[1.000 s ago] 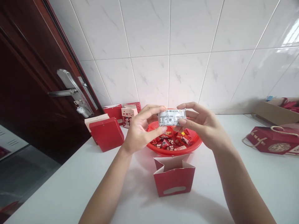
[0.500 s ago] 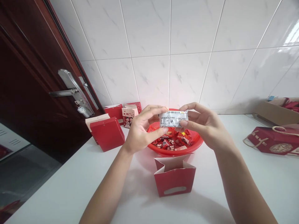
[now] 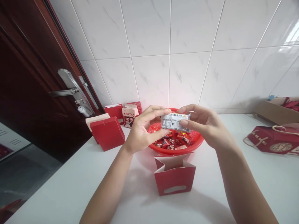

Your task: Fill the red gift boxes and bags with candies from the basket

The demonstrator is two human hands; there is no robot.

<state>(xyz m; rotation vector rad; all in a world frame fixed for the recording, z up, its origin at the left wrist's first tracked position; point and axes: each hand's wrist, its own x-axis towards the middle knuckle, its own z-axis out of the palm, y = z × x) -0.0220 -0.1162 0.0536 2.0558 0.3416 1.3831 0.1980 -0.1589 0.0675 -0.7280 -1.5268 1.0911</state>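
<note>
A small white wrapped snack packet (image 3: 174, 122) with a barcode and fine print is held up between both hands. My left hand (image 3: 146, 127) pinches its left end between thumb and fingers. At the right end, my right hand (image 3: 206, 124) grips it with the thumb across the printed face. Behind and below it sits a red plastic basket (image 3: 199, 143) holding several red-wrapped sweets (image 3: 171, 143). Nearer to me a red paper gift box (image 3: 175, 180) stands upright with its top open and a pale oval on its front.
More red boxes (image 3: 107, 133) and a box with cartoon figures (image 3: 128, 117) stand at the left. On the right lie a dark red corded box (image 3: 272, 140) and a cardboard carton (image 3: 275, 110). A tiled wall (image 3: 151, 77) backs the white table (image 3: 93, 174); a door handle (image 3: 63, 92) is at left.
The packet has shifted slightly right and down and tilted a little, its right end lower. Both hands still hold it; the boxes and basket stay in place.
</note>
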